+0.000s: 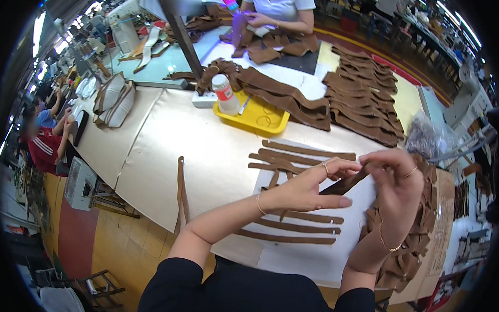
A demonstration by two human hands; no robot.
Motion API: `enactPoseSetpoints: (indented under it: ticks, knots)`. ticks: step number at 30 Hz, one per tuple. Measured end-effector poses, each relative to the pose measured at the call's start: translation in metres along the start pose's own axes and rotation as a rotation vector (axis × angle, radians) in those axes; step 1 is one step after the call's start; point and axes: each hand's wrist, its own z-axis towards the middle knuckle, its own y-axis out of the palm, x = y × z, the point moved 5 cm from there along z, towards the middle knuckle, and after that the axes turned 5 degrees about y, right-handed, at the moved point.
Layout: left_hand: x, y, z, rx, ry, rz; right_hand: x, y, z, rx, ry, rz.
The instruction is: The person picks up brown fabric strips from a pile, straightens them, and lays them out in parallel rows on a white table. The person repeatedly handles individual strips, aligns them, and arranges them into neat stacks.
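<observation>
Both of my hands hold one brown leather strap (347,185) above a white sheet (306,257) on the table. My left hand (309,186) pinches its lower end with the thumb underneath. My right hand (397,183) grips the upper end, fingers curled over it. Several more brown straps (291,228) lie in rows on the white sheet below my hands, and others (307,151) lie above them. A heap of brown leather pieces (408,255) sits under my right wrist.
A yellow tray (253,119) with a white bottle (225,94) stands further back. Piles of brown leather pieces (367,99) cover the far table, where another person (276,8) works. One strap (180,192) hangs over the table's left edge. A clear plastic bag (426,137) lies at right.
</observation>
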Motion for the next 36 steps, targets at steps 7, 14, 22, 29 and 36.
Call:
enactPoseSetpoints:
  ticks: [7,14,22,29,36]
  knots:
    - [0.029,-0.009,0.006,0.139,0.034,0.128,-0.015,0.01,0.001,-0.053,-0.085,-0.182]
    - [0.013,-0.008,0.005,0.144,-0.092,0.086,0.001,0.011,0.0,-0.065,-0.11,-0.103]
    - [-0.001,0.003,-0.005,0.046,-0.254,-0.107,0.017,0.004,-0.002,-0.073,-0.021,0.016]
    - [-0.019,0.019,-0.022,-0.03,-0.354,-0.356,0.032,0.003,-0.007,-0.078,0.083,0.172]
    - [-0.005,0.031,-0.014,-0.171,-0.261,-0.123,0.027,-0.004,-0.009,-0.088,0.059,0.17]
